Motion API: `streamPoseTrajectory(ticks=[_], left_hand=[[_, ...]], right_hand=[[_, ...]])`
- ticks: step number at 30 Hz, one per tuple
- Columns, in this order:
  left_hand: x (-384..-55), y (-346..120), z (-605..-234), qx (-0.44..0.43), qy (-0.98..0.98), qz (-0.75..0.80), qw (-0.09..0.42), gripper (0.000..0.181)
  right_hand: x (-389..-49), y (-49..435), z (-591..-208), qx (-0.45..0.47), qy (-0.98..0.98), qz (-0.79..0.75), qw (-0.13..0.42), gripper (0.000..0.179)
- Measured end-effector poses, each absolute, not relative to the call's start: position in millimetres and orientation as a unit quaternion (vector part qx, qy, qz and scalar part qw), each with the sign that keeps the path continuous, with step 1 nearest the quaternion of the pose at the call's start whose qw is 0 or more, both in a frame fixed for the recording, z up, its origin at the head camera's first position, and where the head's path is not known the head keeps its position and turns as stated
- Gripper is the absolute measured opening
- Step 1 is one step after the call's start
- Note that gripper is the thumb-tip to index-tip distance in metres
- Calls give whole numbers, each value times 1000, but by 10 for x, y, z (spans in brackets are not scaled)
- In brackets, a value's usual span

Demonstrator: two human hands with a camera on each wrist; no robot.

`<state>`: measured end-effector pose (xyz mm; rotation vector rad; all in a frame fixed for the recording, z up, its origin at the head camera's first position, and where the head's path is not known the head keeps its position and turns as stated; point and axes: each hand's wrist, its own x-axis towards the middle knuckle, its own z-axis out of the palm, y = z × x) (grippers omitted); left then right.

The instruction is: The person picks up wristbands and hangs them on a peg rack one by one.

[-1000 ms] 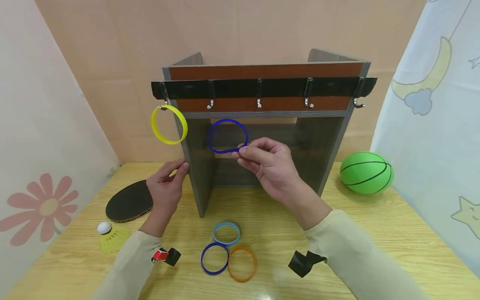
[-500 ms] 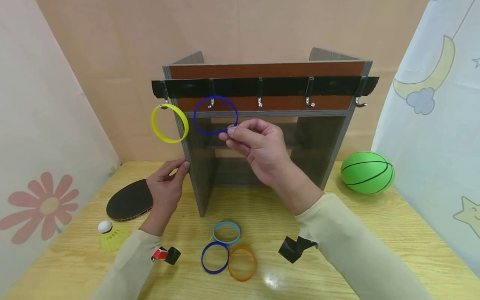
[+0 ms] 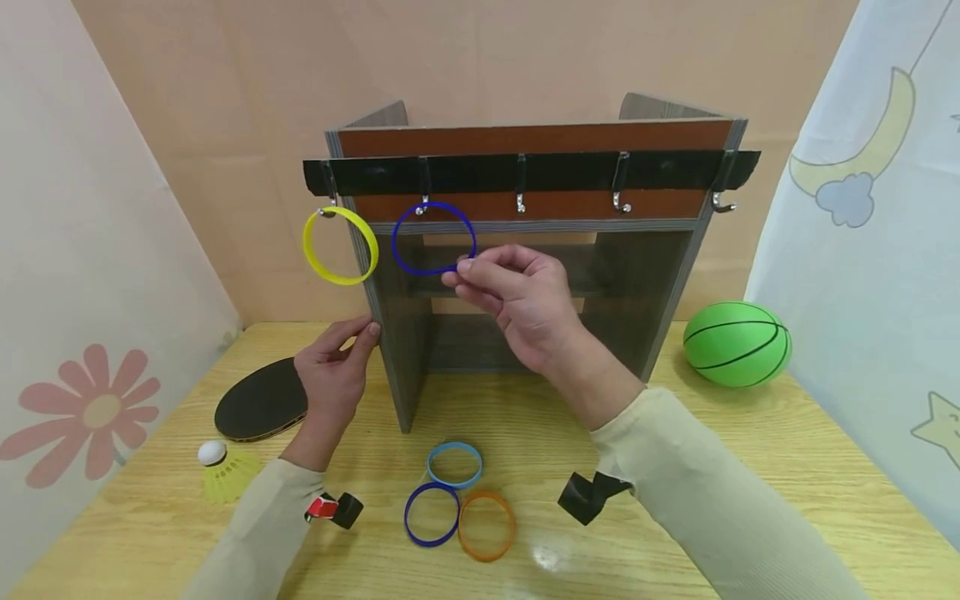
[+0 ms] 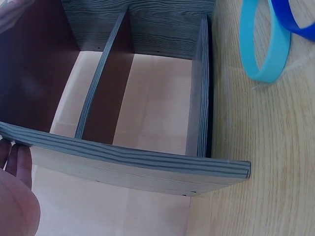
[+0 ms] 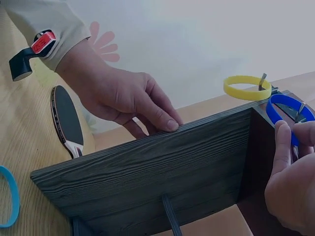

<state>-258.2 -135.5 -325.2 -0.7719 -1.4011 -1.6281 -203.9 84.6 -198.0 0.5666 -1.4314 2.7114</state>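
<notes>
My right hand (image 3: 525, 304) pinches a dark blue silicone wristband (image 3: 395, 242) by its lower right side. The band's top overlaps the second hook from the left (image 3: 422, 205), with the hook's tip showing inside the loop. A yellow wristband (image 3: 309, 254) hangs on the leftmost hook (image 3: 327, 210). Lower down, my left hand (image 3: 333, 375) grips the front edge of the wooden shelf's left side panel (image 3: 397, 367); in the right wrist view its thumb lies on that edge, with fingers behind the panel (image 5: 147, 162).
Light blue (image 3: 480, 471), dark blue (image 3: 408, 525) and orange (image 3: 512, 533) wristbands lie together on the table. A black table tennis bat (image 3: 258, 404) and yellow shuttlecock (image 3: 225, 475) sit left, a green ball (image 3: 735, 346) right. Three further hooks (image 3: 521, 204) hold nothing.
My right hand has raised the dark blue wristband up and left from below the hooks to the second hook, then lowered it slightly. My left hand stays on the panel.
</notes>
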Motion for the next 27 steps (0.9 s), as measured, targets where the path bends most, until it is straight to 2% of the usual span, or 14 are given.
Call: streamPoseTrajectory(ticks=[19,27], left_hand=[[-2587,-1355,-3243,-319,-549,-657,407,13],[-2579,-1357,-3240,-320,-543,-659,409,15]], right_hand=[[-2039,835,-1986,174,-480,860,15,12],[-2049,853,-2034,172,-508,844,0,10]])
